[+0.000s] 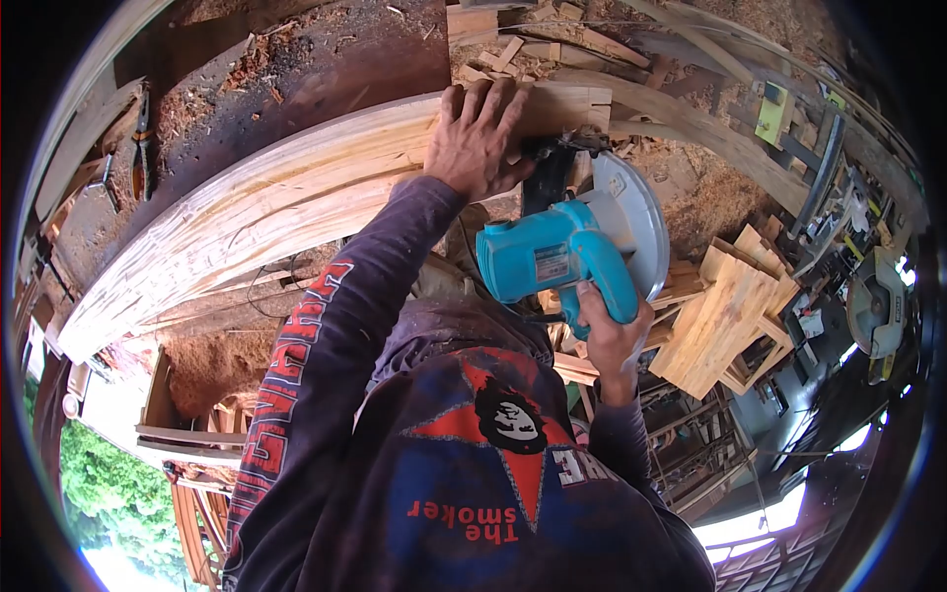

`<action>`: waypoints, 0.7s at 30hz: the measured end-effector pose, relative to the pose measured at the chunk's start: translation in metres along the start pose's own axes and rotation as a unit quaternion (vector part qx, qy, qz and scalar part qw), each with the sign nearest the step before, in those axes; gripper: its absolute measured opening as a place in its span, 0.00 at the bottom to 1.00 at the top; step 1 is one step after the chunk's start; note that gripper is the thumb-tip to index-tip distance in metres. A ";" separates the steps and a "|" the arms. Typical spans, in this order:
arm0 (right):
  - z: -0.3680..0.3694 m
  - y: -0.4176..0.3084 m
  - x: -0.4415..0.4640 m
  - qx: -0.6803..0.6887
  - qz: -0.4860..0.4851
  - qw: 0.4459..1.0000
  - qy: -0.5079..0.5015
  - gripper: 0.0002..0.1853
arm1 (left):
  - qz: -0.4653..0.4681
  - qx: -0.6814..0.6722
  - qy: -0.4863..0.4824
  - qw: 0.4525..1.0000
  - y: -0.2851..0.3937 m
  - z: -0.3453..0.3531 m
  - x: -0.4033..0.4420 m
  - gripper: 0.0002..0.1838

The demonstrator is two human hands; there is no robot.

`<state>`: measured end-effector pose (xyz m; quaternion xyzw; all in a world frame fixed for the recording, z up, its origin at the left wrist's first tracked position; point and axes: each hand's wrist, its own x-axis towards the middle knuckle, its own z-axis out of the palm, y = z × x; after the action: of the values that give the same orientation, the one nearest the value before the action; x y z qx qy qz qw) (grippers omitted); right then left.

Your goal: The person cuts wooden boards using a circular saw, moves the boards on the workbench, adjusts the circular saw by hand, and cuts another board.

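Note:
A long curved wooden beam (pixel 286 183) stretches from the lower left to the upper middle. My left hand (pixel 478 138) lies palm down on it near its right end, fingers a little apart with their tips at the far edge. Beside that end is a teal circular saw (pixel 533 259) with a round grey guard, its front part close to the beam. My right hand (pixel 612 331) is wrapped round the saw's rear handle. The blade and the contact with the wood are hidden.
Pliers (pixel 142 153) lie at the upper left. Wood offcuts (pixel 508 54) and sawdust are beyond the beam. Stacked wooden pieces (pixel 718 321) stand to the right, with another circular saw (pixel 876 304) at the far right. A sawdust-filled wooden box (pixel 150 419) is at the lower left.

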<state>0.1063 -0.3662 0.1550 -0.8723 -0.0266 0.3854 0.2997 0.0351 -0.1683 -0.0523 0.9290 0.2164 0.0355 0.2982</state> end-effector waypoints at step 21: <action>0.005 -0.017 0.012 -0.013 -0.011 1.000 0.019 0.09 | -0.036 -0.036 0.006 0.999 0.000 -0.001 0.007 0.52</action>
<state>0.1142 -0.3469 0.1538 -0.8829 -0.0359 0.3652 0.2930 0.0410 -0.1654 -0.0522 0.9090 0.2502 0.0378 0.3311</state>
